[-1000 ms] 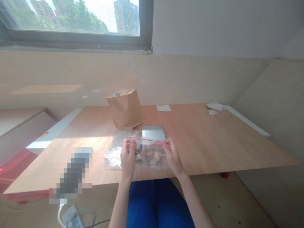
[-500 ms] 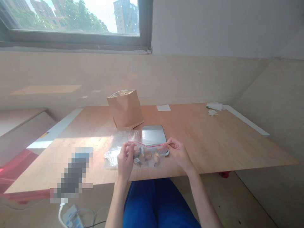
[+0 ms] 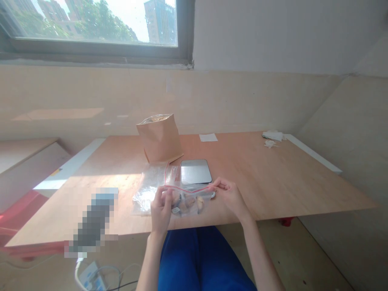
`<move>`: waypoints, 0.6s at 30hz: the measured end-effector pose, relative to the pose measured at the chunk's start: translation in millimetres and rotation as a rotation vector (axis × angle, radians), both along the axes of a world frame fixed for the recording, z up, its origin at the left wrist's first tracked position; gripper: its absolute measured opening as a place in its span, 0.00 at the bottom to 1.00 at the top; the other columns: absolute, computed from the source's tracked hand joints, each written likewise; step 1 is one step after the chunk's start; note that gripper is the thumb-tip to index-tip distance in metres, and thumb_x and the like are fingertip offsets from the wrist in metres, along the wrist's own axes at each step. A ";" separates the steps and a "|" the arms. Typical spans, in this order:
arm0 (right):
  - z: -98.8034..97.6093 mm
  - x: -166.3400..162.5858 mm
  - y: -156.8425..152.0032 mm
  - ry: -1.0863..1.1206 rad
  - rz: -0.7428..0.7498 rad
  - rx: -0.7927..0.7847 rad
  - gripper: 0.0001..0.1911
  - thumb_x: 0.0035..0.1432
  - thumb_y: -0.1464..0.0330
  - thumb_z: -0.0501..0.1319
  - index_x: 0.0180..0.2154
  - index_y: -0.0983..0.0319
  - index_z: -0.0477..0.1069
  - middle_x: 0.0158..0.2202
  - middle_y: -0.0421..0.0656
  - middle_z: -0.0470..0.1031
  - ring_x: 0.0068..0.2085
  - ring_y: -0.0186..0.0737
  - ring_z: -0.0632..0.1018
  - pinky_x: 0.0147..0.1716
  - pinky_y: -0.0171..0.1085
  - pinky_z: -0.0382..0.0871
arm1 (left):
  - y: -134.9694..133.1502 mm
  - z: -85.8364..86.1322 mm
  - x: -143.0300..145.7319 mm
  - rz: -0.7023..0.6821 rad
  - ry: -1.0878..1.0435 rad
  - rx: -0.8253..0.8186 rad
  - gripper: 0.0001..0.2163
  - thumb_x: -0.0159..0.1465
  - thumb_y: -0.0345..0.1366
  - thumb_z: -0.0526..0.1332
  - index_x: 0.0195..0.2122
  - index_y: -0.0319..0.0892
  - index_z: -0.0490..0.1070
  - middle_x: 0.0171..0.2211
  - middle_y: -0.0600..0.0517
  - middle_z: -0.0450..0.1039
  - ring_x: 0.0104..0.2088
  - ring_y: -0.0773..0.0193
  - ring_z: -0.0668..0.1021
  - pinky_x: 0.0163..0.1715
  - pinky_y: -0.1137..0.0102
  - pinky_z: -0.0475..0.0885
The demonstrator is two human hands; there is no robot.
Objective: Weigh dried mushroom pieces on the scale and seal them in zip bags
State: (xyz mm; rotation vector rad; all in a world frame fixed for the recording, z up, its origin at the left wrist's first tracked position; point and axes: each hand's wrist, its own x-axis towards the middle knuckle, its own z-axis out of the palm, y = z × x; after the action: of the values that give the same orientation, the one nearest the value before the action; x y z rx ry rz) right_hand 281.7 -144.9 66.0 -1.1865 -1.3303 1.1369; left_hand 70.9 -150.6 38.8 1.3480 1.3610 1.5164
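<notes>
A clear zip bag (image 3: 189, 202) with a red seal strip hangs between my hands near the table's front edge. Several brown lumps, perhaps dried mushrooms, and a small white packet show through its plastic. At the bag's left end my left hand (image 3: 161, 206) is closed on its top edge. My right hand (image 3: 226, 192) pinches the right end of the red strip. Just behind the bag lies a flat scale (image 3: 196, 171) with a silvery top. To the left are more clear plastic bags (image 3: 147, 188), lying flat on the table.
An open brown paper bag (image 3: 160, 139) stands behind the plastic bags. A white card (image 3: 208, 138) lies at the back, and white crumpled items (image 3: 273, 136) sit at the back right. A blurred-out dark object (image 3: 93, 222) with a white cable (image 3: 77, 273) is at the left front.
The zip bag's red strip has dropped slightly and sags more in the middle. Both hands still hold its ends, with the right hand a little lower.
</notes>
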 end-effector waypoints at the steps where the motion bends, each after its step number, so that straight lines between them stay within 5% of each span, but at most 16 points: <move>1: 0.0 0.6 0.0 0.010 -0.007 -0.001 0.13 0.51 0.58 0.65 0.26 0.61 0.72 0.30 0.43 0.78 0.35 0.40 0.78 0.34 0.36 0.69 | -1.0 -0.2 2.3 0.014 -0.022 0.000 0.15 0.61 0.50 0.55 0.30 0.41 0.66 0.15 0.60 0.53 0.16 0.74 0.59 0.17 0.78 0.55; 9: -19.0 -11.8 -15.5 0.202 -0.031 -0.074 0.20 0.53 0.52 0.61 0.37 0.61 0.72 0.37 0.48 0.79 0.41 0.45 0.78 0.43 0.41 0.69 | -5.6 -6.3 33.8 0.160 -0.158 0.004 0.16 0.61 0.50 0.54 0.27 0.41 0.65 0.15 0.59 0.57 0.18 0.72 0.62 0.18 0.77 0.59; 18: -31.6 -16.5 -19.4 0.195 -0.157 -0.072 0.21 0.53 0.50 0.60 0.37 0.61 0.75 0.39 0.48 0.79 0.45 0.48 0.77 0.49 0.46 0.67 | -4.2 -4.1 39.3 0.165 -0.191 -0.013 0.15 0.60 0.48 0.56 0.26 0.41 0.67 0.22 0.55 0.69 0.24 0.68 0.72 0.27 0.74 0.66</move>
State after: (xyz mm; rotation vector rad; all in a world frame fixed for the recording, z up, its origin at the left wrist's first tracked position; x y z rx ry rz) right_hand 265.2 -164.3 34.4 -1.1779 -1.0388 1.1625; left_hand 110.2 -154.8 34.6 1.0739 1.3847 1.6952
